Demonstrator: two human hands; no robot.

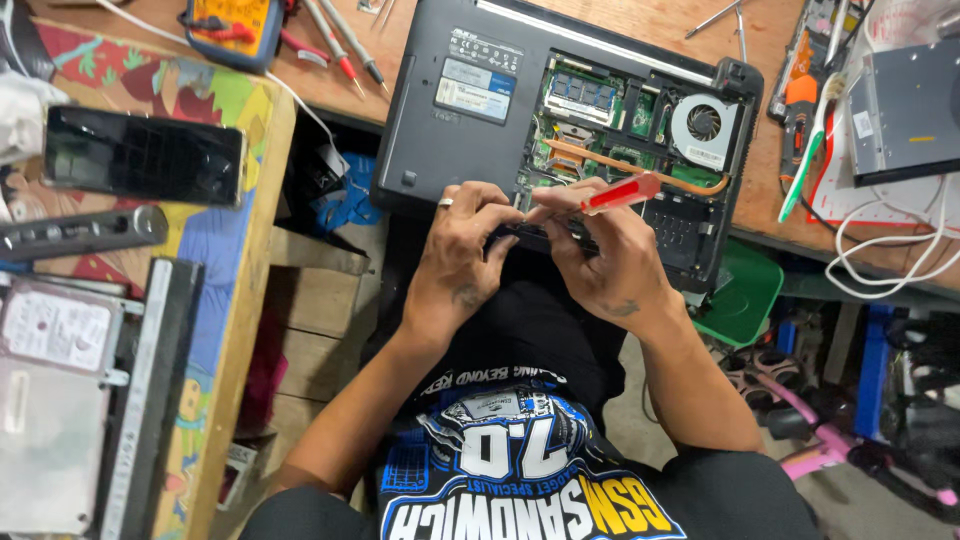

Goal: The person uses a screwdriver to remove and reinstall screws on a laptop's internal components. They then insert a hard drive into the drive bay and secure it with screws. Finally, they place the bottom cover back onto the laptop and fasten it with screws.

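Both hands pinch a small dark flat part (520, 236) between fingertips at the near edge of the open black laptop underside (440, 130); the left hand (462, 250), a ring on one finger, grips its left end, and the right hand (600, 255) grips its right end while also clamping a red-handled screwdriver (620, 194) that points toward 2 o'clock. The laptop's opened bay holds green memory boards (582, 92), a copper heat pipe (640, 170) and a round grey fan (705, 122) at 1 o'clock. It lies on a brown wooden workbench (770, 190). At 3 o'clock sit a grey metal drive (905, 110) and looped white cable (890, 250). At 11 o'clock lies a yellow multimeter (228, 25) with red probes (340, 45). At 9 o'clock a colourful painted table (225, 240) carries a black phone (143, 155) and silver hard drives (50, 400)
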